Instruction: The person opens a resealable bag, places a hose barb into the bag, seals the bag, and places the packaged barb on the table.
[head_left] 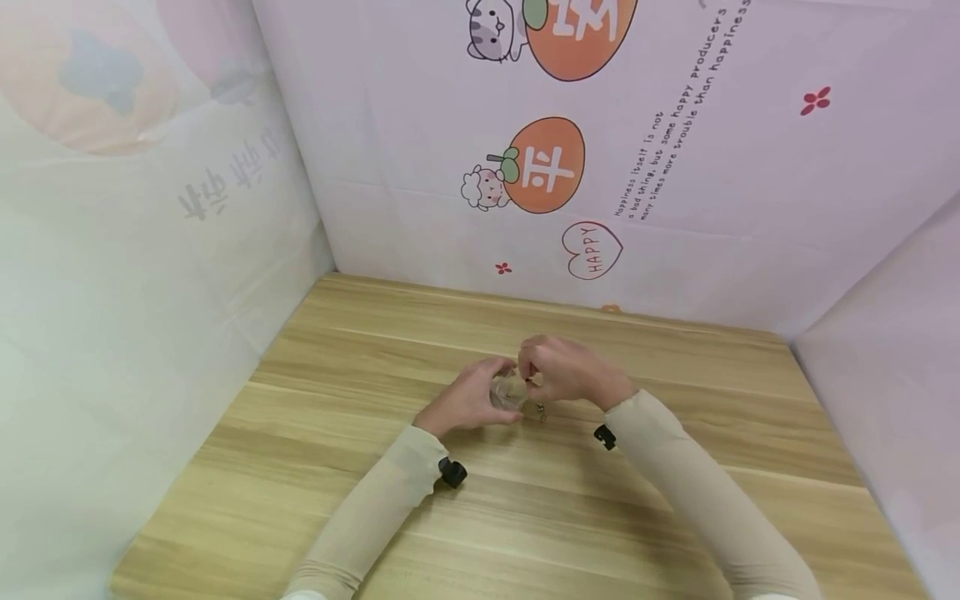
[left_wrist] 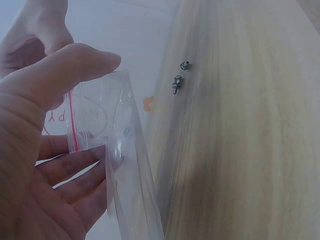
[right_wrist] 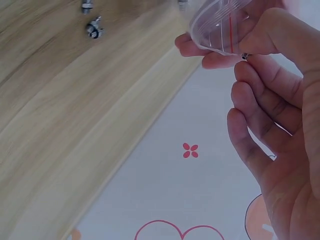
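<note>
My left hand (head_left: 468, 398) holds a clear zip-lock bag (left_wrist: 132, 160) with a red line along its seal, thumb on one side and fingers on the other. The bag's mouth is spread apart and faces my right hand (head_left: 564, 372). Between thumb and index finger, that hand pinches a small metal screw (right_wrist: 244, 56) right beside the bag's opening, as the right wrist view shows. A few similar metal screws (left_wrist: 177, 84) lie on the table close to the hands; in the head view they are tiny. The bag's contents cannot be made out clearly.
The wood-grain table (head_left: 480, 533) meets a printed white back wall (head_left: 420, 233) just beyond the hands. White side walls (head_left: 150, 333) stand to the left and right. Each sleeve carries a small black clip (head_left: 452, 472) at the wrist.
</note>
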